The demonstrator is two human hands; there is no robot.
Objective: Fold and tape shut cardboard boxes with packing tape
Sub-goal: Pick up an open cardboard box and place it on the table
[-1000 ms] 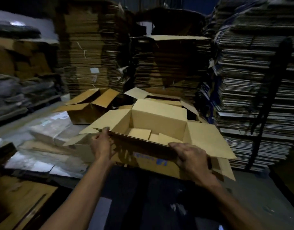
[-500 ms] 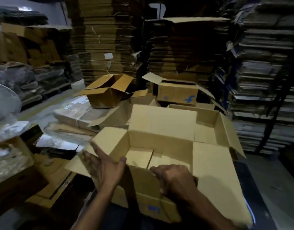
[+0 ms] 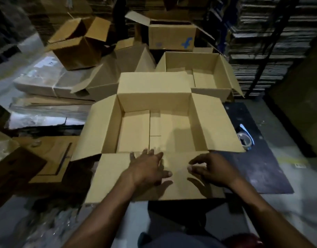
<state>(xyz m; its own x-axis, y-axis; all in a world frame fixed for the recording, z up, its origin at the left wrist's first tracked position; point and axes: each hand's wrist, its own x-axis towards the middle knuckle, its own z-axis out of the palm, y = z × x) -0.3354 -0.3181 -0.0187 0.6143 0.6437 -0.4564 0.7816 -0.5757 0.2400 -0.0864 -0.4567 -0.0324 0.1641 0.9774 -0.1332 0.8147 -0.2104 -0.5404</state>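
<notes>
the box [image 3: 156, 129] stands open-side up on a dark desk [image 3: 258, 169], directly in front of the person, with all four top flaps splayed outward. inside, the bottom flaps lie folded flat with a narrow gap showing between them. material is plain brown corrugated cardboard, matte, with crisp scored fold lines and square corners.

left hand [image 3: 147, 169]: fingers spread and straight, palm pressing flat on the near flap [image 3: 179, 187]. right hand [image 3: 210, 170]: fingers loosely curled above the same flap, holding nothing; contact with the cardboard cannot be confirmed.

handling judgement: empty and likely light, so it may slide on the desk if pushed from one side. panels are stiff across the face but bend readily at the scores. dry, not slippery; edges can crush if pinched hard. best hold is on the free edges of the flaps, folding along the creases, one hand steadying the wall.

a roll of tape [image 3: 245, 140] lies on the desk just beside the right flap. other open boxes [image 3: 199, 72] sit behind, with flat cardboard stacks [image 3: 261, 42] at the rear. top not yet closed or taped.
</notes>
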